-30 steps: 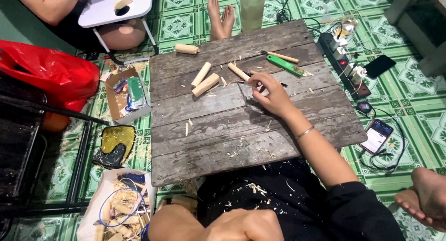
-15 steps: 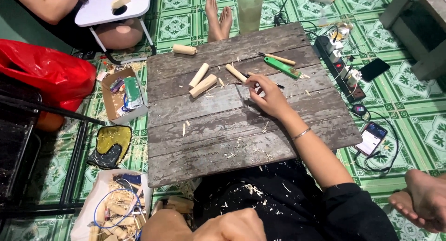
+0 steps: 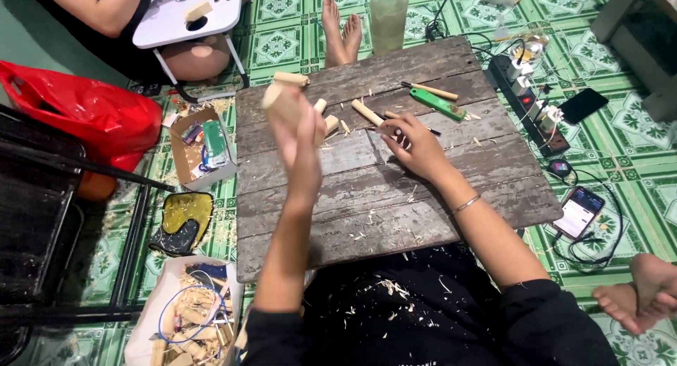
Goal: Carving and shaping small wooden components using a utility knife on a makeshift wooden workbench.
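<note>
Here left hand point(image 3: 300, 137) grips wooden block point(image 3: 282, 100), raised above board point(image 3: 437, 190).

quick count off the board

five short wood pegs point(image 3: 367, 113), one green-handled knife point(image 3: 437, 104), two phones point(image 3: 578, 212), one red bag point(image 3: 92, 112), one power strip point(image 3: 525, 101).

The person wears a black top with sleeves pushed up above the elbows, and pale wood shavings dot the dark cloth across the lap. A thin silver bangle point(image 3: 466, 204) circles the right wrist. Both forearms are bare, and so are the feet.
</note>
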